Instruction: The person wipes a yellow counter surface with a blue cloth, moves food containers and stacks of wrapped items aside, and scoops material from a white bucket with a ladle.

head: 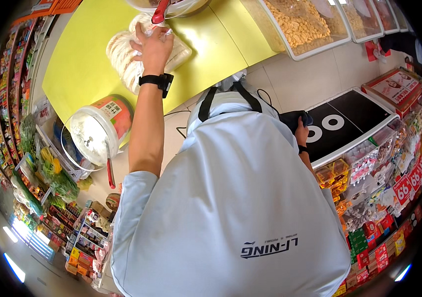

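Note:
My left hand (154, 46), with a black band on the wrist, reaches over a yellow-green table (211, 48). Its bent fingers grip clear plastic on top of bagged bundles of pale noodles (123, 55). Just beyond the fingers, a red handle (160, 12) sticks out over the rim of a clear round tub (185, 7). Off to the right, my right hand (301, 134) is low at my side, holding a dark, cloth-like item (295, 119) beside a black-topped white case. My light blue shirt fills the middle of the view.
A lidded bucket (96, 128) with a wire handle and a red-handled tool (110, 172) stands by the table's near left edge. Bins of peanuts (300, 26) are at upper right. Vegetables (60, 182) and shelves of packets lie left; the black-topped case (355, 122) and snack racks are right.

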Demonstrator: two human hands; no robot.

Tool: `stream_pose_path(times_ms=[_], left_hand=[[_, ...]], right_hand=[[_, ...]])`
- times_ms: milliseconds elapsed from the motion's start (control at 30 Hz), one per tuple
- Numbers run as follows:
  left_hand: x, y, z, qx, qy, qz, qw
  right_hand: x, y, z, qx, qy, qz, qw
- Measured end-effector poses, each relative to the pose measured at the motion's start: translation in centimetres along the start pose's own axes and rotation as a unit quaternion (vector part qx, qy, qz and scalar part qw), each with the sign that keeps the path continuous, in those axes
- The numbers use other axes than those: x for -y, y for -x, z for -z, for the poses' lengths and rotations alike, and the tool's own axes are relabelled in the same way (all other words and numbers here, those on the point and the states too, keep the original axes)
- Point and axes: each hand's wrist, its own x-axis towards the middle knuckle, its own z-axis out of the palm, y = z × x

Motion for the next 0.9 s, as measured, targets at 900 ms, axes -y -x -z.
stream_pose_path(times_ms=[900], left_hand=[[0.8,0.3,2.4,-0.045,-0.098,0.070,0.992]], right_hand=[[-1.8,-0.5,0.4,-0.011,-0.008,-0.025,1.000]])
